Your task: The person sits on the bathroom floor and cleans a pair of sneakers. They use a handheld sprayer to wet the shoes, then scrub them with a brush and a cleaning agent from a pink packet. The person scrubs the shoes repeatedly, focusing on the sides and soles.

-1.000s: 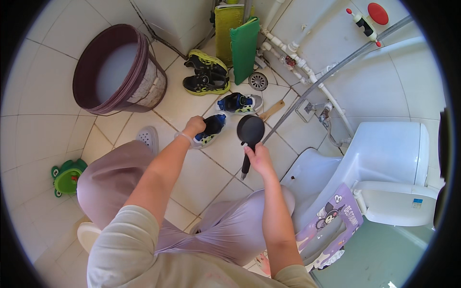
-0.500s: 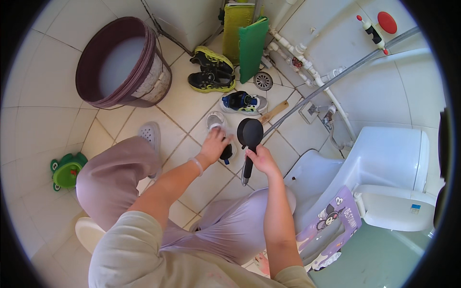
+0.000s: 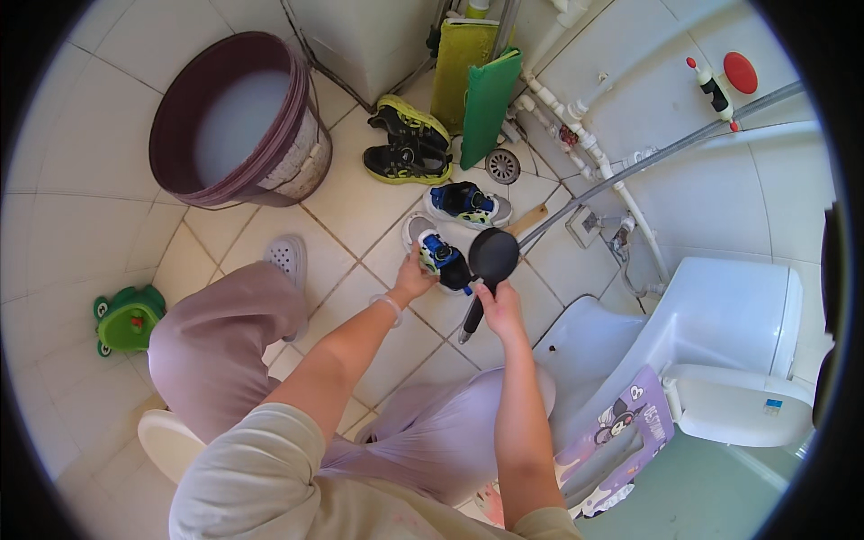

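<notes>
The left hand [image 3: 412, 279] gripped the near-left side of a small white, grey and blue shoe with a black opening [image 3: 438, 252], its fingers against the shoe's edge. The right hand [image 3: 501, 306] was closed around the handle of a round-headed black shower head [image 3: 494, 255]. The gripped shoe thus sat between the hands, its grey toe pointing away and to the left, its dark heel just beside the shower head and near the right thumb; whether its sole touched the pale tiled floor [image 3: 351, 225] could not be told. Just beyond it lay a matching blue-and-white shoe [image 3: 466, 203], with a flat wooden handle [image 3: 528, 219] to that shoe's right, partly hidden. Farther off stood a pair of black-and-lime shoes [image 3: 408, 162], near a round metal floor drain [image 3: 502, 166] and an upright green panel [image 3: 491, 103]. A maroon plastic bucket [image 3: 297, 166] holding cloudy liquid stood well to the left.
</notes>
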A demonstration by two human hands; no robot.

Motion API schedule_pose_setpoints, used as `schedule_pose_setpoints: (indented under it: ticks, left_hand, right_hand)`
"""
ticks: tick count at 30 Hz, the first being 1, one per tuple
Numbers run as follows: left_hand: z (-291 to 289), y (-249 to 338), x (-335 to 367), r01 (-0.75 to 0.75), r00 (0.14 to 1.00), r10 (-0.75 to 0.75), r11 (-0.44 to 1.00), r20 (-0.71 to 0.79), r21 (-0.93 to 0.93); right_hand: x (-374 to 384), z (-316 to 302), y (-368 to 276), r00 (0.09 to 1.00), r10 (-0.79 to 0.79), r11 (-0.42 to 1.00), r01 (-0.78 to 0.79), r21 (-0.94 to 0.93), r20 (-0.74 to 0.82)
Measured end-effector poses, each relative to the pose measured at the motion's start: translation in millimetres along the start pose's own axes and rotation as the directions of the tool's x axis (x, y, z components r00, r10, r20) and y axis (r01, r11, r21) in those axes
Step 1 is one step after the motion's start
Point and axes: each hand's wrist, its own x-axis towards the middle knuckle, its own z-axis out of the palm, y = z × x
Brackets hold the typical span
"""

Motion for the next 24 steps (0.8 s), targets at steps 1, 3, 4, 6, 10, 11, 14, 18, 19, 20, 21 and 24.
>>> schedule_pose_setpoints:
  ticks: [1, 3, 4, 6, 10, 11, 14, 18, 19, 20, 21, 24]
  left_hand:
    - [8, -3, 8, 0.020, 1.000, -0.019, 0.993, 0.008, -0.120]
    - [17, 0, 16, -0.027, 0.998, 0.035, 0.991, 0.051, -0.133]
    - [24, 7, 19, -0.103, 0.993, 0.109, 0.988, 0.046, -0.119]
    - [28, 16, 25, -0.228, 0.946, 0.234, 0.972, 0.223, -0.053]
    - [-6, 75, 69, -0.368, 0.927, 0.367, 0.864, 0.070, 0.343]
    - [-23, 83, 84, -0.412, 0.843, 0.521, 0.787, -0.136, 0.460]
    - [-75, 105, 126, -0.364, 0.833, 0.535, 0.724, -0.144, 0.586]
    - [-80, 94, 136, -0.230, 0.957, 0.288, 0.677, 0.037, 0.699]
    - [-77, 95, 130, -0.226, 0.962, 0.266, 0.636, 0.066, 0.738]
    - [-77, 94, 124, -0.204, 0.965, 0.259, 0.657, 0.036, 0.725]
    - [-79, 91, 116, -0.180, 0.968, 0.251, 0.679, 0.006, 0.712]
    - [-98, 61, 96, -0.182, 0.944, 0.329, 0.612, -0.038, 0.769]
  right_hand:
    - [1, -4, -7, 0.999, 0.001, 1.000, -0.001, 0.019, -0.036]
    - [2, -13, -26, 0.997, 0.060, 0.991, -0.054, 0.126, -0.047]
    - [3, -14, -23, 0.997, 0.043, 0.991, -0.035, 0.129, -0.059]
    - [2, -17, -18, 0.996, 0.007, 0.991, 0.004, 0.135, -0.084]
    - [-4, -27, -30, 0.991, 0.018, 0.995, -0.005, 0.096, -0.132]
    - [-6, -26, -31, 0.990, 0.025, 0.997, -0.014, 0.080, -0.137]
    - [-7, -22, -52, 0.995, 0.050, 0.997, -0.044, 0.063, -0.090]
    - [-3, -14, -47, 0.997, -0.020, 0.983, 0.034, 0.181, -0.080]
    - [-1, -16, -51, 0.995, -0.012, 0.980, 0.031, 0.196, -0.098]
    - [0, -15, -48, 0.996, -0.028, 0.981, 0.043, 0.188, -0.082]
    - [3, -11, -42, 0.997, -0.045, 0.982, 0.056, 0.180, -0.065]
    - [10, 5, -29, 0.998, -0.039, 0.980, 0.047, 0.192, -0.047]
